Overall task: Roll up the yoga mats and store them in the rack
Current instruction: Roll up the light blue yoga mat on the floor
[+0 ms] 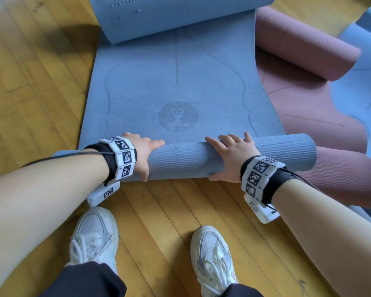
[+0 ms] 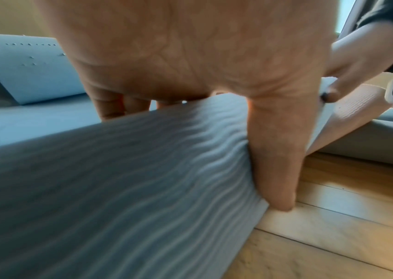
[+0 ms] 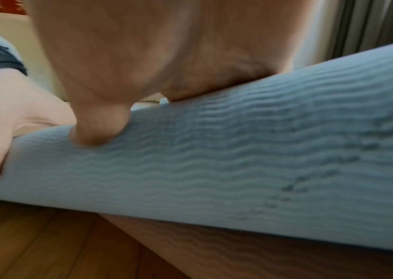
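A blue yoga mat lies on the wooden floor, its near end wound into a thick roll with a wavy ribbed outside. My left hand grips the roll left of its middle, fingers over the top and thumb down the near side. My right hand grips it right of the middle, fingers spread over the top and thumb pressed into the near side. The mat's far end curls upward.
A pink mat, partly rolled at both ends, lies to the right and reaches under the blue roll's right end. Another blue mat lies beyond it. My white shoes stand on bare wooden floor just behind the roll.
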Available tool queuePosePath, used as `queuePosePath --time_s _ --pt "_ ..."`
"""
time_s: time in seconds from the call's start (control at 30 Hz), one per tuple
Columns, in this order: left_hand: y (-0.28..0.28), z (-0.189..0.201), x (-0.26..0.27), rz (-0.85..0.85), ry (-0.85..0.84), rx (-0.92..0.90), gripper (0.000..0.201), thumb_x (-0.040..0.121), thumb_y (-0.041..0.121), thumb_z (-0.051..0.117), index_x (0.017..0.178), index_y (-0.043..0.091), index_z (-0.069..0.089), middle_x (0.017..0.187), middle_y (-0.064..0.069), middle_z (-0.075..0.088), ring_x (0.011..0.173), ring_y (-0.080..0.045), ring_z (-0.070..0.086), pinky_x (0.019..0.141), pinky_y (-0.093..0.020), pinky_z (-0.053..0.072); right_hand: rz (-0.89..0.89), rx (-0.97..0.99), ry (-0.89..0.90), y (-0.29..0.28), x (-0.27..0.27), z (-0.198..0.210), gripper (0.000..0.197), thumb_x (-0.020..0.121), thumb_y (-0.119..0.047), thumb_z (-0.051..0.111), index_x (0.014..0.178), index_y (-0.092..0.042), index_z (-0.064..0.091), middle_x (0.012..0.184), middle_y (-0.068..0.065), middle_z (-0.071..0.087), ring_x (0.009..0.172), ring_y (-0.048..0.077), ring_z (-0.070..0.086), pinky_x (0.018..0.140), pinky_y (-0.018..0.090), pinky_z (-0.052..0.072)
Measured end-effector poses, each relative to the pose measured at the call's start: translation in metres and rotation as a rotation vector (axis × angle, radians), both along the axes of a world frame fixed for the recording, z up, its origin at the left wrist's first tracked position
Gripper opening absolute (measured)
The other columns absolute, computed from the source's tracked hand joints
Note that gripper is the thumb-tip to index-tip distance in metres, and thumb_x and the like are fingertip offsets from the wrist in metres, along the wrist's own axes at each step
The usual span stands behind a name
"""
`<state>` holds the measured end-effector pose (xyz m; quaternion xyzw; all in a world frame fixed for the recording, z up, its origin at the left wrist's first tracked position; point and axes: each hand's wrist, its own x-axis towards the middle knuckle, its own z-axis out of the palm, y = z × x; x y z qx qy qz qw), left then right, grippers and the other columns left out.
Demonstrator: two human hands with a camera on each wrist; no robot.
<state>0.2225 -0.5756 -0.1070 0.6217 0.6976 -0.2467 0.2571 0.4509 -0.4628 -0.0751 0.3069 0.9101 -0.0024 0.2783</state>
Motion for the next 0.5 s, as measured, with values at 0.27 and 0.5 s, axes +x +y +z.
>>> queuePosePath --time_s 0.27,0.5 --pt "-0.018 -0.002 0.018 -0.005 -0.015 0.167 0.102 0.081 0.066 0.054 0.15 0.029 -0.011 0.156 -0.003 0.008 0.142 -0.024 0.015 0.113 -0.038 0.014 -0.221 -0.097 0.024 0.009 -0.014 -0.006 0.067 0.091 -0.07 0.015 0.148 -0.034 0.021 0.157 -0.004 0.021 0.148 0.019 0.001 0.118 0.05 -0.001" --pt "-0.026 -0.014 0.013 0.053 -0.058 0.175 0.12 0.071 0.078 0.054 0.148 0.027 -0.023 0.159 0.001 -0.016 0.147 -0.022 -0.006 0.119 -0.039 0.0 -0.294 0.026 0.086 0.012 -0.033 -0.006 0.053 0.099 -0.054 0.015 0.145 -0.033 0.03 0.147 0.001 0.022 0.142 0.019 0.009 0.117 0.045 0.003"
